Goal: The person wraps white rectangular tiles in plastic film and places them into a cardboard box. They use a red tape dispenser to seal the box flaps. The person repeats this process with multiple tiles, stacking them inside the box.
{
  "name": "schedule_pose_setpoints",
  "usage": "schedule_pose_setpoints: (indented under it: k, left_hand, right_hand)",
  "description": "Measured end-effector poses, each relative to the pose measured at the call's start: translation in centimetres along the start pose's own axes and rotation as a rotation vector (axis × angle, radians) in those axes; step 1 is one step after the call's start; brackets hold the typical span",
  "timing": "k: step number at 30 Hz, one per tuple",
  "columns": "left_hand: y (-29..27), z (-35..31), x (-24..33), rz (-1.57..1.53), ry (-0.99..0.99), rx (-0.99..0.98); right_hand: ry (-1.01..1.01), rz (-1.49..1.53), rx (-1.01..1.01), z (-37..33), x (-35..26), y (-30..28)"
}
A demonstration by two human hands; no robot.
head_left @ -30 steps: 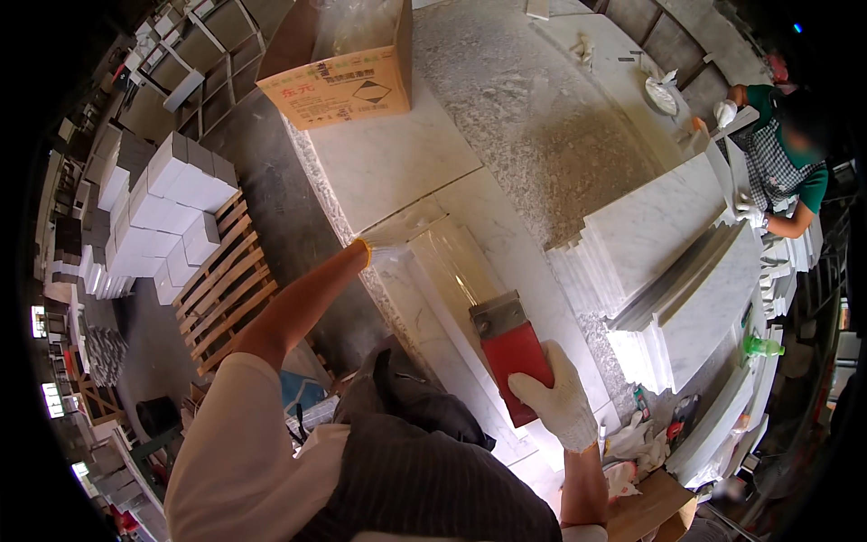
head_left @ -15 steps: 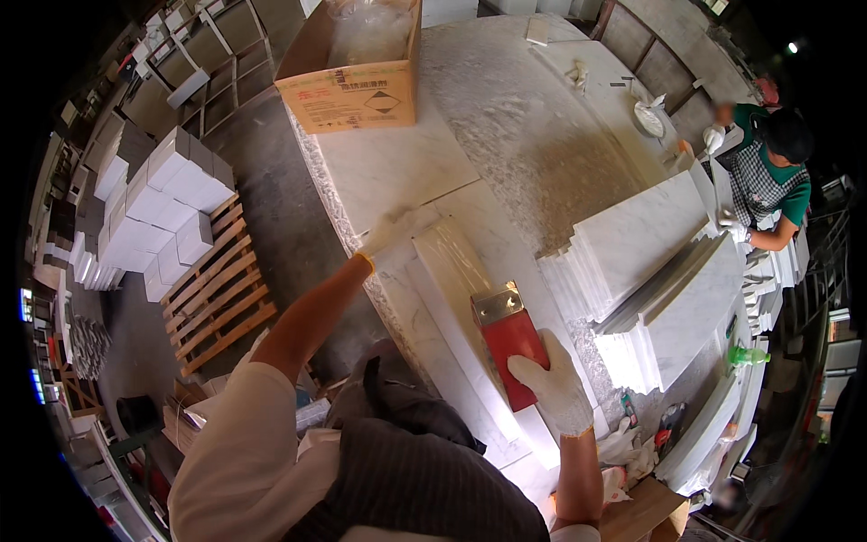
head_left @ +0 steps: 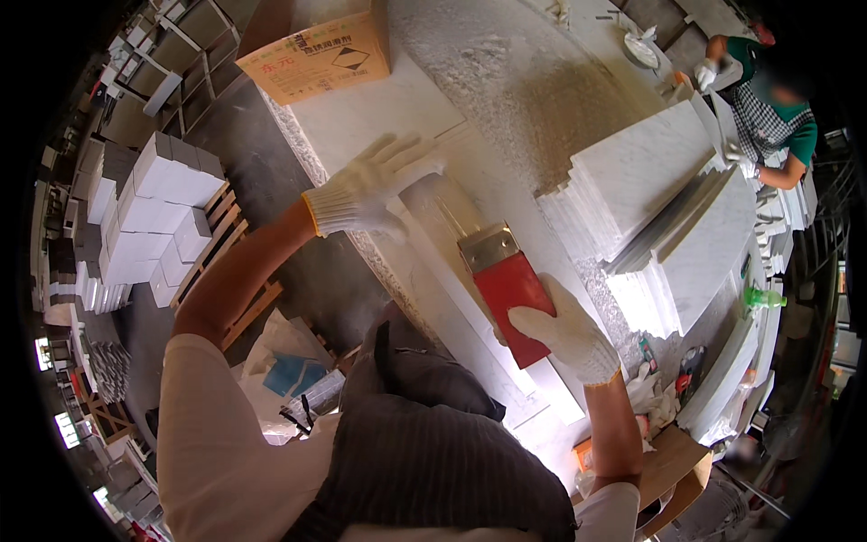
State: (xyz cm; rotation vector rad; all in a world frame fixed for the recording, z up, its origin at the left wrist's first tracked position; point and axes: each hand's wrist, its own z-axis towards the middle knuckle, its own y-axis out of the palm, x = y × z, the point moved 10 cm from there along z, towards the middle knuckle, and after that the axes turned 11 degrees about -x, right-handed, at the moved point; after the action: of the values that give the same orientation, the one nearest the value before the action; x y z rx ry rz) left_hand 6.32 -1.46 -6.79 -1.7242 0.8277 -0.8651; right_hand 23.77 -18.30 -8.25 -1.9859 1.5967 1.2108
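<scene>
My right hand, in a white knit glove, is closed round a flat red tool with a riveted metal band at its far end. Whether bristles or a blade lie beyond the band I cannot make out. The tool is over a long narrow strip of pale stone with a glossy far end, which rests on white veined slabs. Near that far end, my left hand is gloved, fingers spread, with nothing in it.
A cardboard box stands on the far slab. Stacked stone slabs lean at the right, where a co-worker in green stands. White blocks sit on a wooden pallet to the left. A green bottle stands far right.
My left hand, flat and blurred over the slab before, now shows raised with fingers spread. My right hand keeps hold of the red tool over the strip. The whole view has shifted.
</scene>
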Motion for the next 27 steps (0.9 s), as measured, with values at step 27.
schedule_pose_setpoints:
  k: [27]
  left_hand:
    - [7.7,7.0,33.0,0.207,0.693,-0.136]
  right_hand:
    - [0.366,-0.359,0.262,-28.1,21.0,-10.3]
